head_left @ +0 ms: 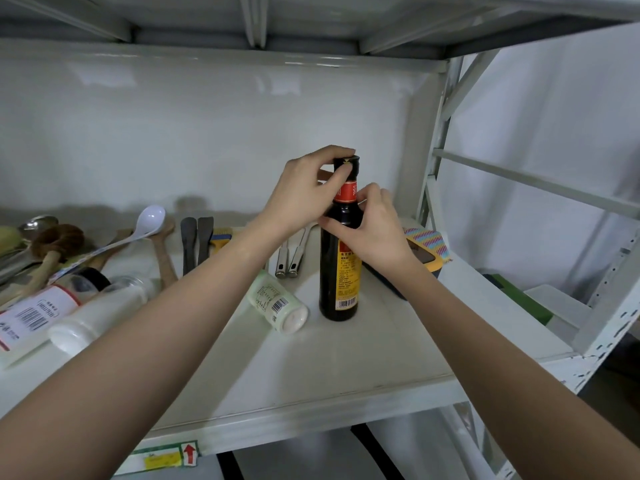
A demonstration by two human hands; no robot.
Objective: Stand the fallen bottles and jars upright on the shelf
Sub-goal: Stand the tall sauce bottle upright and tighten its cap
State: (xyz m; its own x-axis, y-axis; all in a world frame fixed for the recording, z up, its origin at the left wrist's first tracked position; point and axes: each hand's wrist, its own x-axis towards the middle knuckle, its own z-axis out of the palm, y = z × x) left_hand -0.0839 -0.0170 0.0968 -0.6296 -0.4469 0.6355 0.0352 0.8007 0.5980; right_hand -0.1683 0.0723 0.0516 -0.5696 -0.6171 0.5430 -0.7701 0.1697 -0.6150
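Observation:
A dark soy sauce bottle (338,285) with a red and yellow label stands upright on the white shelf (311,368). My left hand (308,188) grips its black cap and neck from the left. My right hand (374,226) holds its shoulder from the right. A small white jar (277,304) lies on its side just left of the bottle's base. Further left, a white bottle (100,311) and a labelled jar with a black lid (41,306) also lie flat.
Utensils lie along the back: a white ladle (149,220), wooden spoons (45,258), dark spatulas (196,242) and metal tongs (291,261). A yellow-rimmed box (424,251) sits right of the bottle. The shelf's upright post (426,188) stands at the right.

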